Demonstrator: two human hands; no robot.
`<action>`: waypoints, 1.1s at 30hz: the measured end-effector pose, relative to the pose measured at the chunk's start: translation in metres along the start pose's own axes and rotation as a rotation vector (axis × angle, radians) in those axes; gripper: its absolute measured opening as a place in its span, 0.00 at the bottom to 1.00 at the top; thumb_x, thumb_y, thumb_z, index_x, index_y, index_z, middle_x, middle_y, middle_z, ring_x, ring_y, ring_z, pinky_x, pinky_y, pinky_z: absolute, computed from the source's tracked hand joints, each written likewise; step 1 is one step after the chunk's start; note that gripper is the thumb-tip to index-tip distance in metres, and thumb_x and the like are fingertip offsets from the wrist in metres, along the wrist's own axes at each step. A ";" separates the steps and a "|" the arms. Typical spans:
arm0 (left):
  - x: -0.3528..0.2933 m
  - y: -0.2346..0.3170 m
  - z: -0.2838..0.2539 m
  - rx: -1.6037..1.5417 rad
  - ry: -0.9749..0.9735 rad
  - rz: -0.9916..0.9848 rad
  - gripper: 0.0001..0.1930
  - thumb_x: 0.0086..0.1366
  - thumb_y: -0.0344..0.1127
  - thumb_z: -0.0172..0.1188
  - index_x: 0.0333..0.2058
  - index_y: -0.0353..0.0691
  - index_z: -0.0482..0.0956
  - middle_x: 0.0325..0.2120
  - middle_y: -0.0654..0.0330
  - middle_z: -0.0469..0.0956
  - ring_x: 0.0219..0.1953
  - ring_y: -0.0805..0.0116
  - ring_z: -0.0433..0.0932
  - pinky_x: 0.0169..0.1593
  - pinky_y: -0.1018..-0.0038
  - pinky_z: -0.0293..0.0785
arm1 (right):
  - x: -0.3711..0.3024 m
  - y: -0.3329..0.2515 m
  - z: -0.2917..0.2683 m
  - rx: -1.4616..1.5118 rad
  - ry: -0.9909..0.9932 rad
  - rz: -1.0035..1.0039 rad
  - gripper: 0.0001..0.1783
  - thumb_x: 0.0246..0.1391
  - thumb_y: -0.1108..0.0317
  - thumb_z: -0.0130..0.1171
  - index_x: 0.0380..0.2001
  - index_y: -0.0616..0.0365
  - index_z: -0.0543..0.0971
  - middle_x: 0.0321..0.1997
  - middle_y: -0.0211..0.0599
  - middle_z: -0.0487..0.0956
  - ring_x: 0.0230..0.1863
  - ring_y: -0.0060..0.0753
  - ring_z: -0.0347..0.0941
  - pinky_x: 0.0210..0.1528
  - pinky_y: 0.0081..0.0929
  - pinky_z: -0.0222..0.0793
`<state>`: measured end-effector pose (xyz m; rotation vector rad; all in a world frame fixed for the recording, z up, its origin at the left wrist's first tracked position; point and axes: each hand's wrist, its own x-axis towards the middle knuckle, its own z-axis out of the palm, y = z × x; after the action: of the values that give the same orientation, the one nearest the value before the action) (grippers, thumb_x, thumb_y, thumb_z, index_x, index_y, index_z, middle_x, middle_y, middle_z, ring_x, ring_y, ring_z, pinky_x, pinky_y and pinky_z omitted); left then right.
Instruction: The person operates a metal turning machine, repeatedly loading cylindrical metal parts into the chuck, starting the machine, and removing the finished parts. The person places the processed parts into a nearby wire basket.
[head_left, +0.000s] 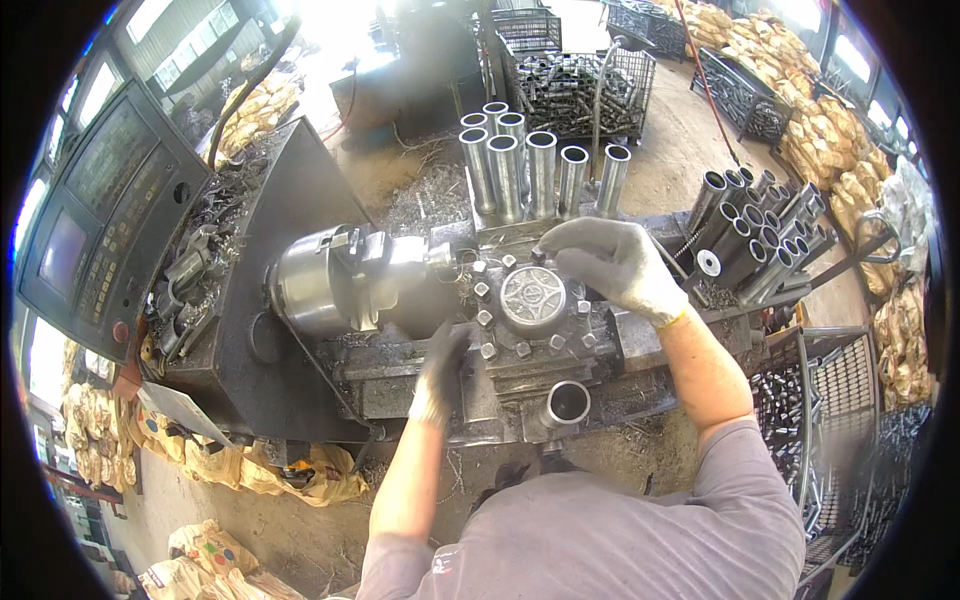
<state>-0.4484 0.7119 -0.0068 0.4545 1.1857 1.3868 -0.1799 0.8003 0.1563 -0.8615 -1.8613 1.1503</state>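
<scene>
My left hand (440,372), in a dark-palmed glove with a pale cuff, is beside the lower left of the lathe's square tool post (533,300). Its fingers reach upward, slightly blurred, with nothing visible in them. My right hand (612,262), in a grey glove, bends over the upper right of the tool post. Its fingertips come together by a clamping bolt; what they hold, if anything, is hidden. Square-headed bolts ring the round cap of the post. To the left, a shiny metal chuck (318,282) has jaws facing the post. One upright metal tube (567,405) stands close to my body.
Several bright tubes (541,165) stand upright behind the tool post. A bundle of darker tubes (765,230) leans at the right. At the left are a control panel (95,215) and a ledge of metal scraps (205,265). A mesh bin of parts (840,390) stands lower right.
</scene>
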 end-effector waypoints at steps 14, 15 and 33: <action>0.121 0.124 0.101 0.396 -0.203 0.556 0.15 0.68 0.37 0.73 0.48 0.36 0.85 0.36 0.57 0.87 0.39 0.68 0.84 0.47 0.71 0.81 | -0.030 0.018 -0.027 -0.077 0.313 0.091 0.11 0.63 0.76 0.66 0.46 0.65 0.89 0.44 0.36 0.89 0.44 0.21 0.82 0.50 0.23 0.79; 0.127 0.132 0.118 0.231 -0.407 0.366 0.14 0.68 0.37 0.73 0.48 0.37 0.85 0.36 0.57 0.87 0.39 0.68 0.85 0.47 0.70 0.82 | -0.026 0.014 -0.028 -0.081 0.323 0.100 0.11 0.63 0.76 0.65 0.46 0.65 0.89 0.44 0.36 0.89 0.45 0.20 0.82 0.50 0.22 0.78; 0.097 0.175 -0.110 1.700 0.477 1.377 0.34 0.57 0.38 0.68 0.64 0.37 0.75 0.64 0.44 0.76 0.70 0.38 0.69 0.77 0.43 0.57 | 0.219 0.073 0.111 -0.941 -0.708 -0.014 0.31 0.51 0.45 0.75 0.43 0.65 0.88 0.41 0.51 0.89 0.37 0.45 0.87 0.44 0.40 0.83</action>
<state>-0.6506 0.7954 0.0595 2.5855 2.5014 1.0868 -0.3698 0.9666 0.1121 -0.9760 -3.0898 0.5324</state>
